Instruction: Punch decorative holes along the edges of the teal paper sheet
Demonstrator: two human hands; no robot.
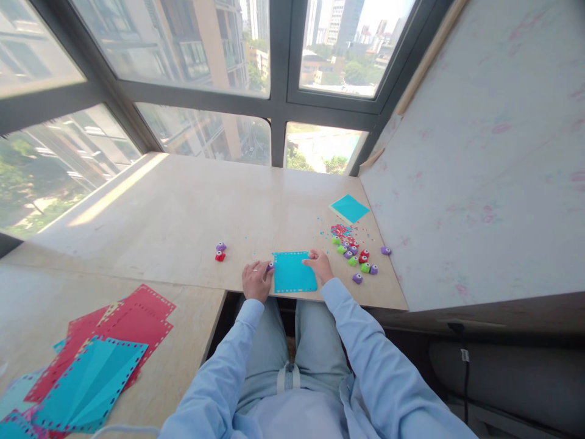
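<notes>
A square blue sheet of paper [292, 274] lies at the table's front edge, with small cut-outs along its top and bottom edges. My left hand [256, 280] is closed around a small purple craft punch [271, 266], set against the sheet's left edge. At the upper right edge of the same sheet, my right hand [321, 266] grips the paper, its thumb lying over it. The undersides of the fingers are hidden. Just right of that hand sits a cluster of green, purple and red craft punches [353, 261].
Red and blue paper bits [340, 231] lie behind the punches, near a blue paper stack [350, 208]. A red punch [220, 256] and a purple punch [221, 246] stand left. Punched red sheets [150, 305] and a blue sheet [94, 384] overlap on the left surface. Windows and a wall border the table.
</notes>
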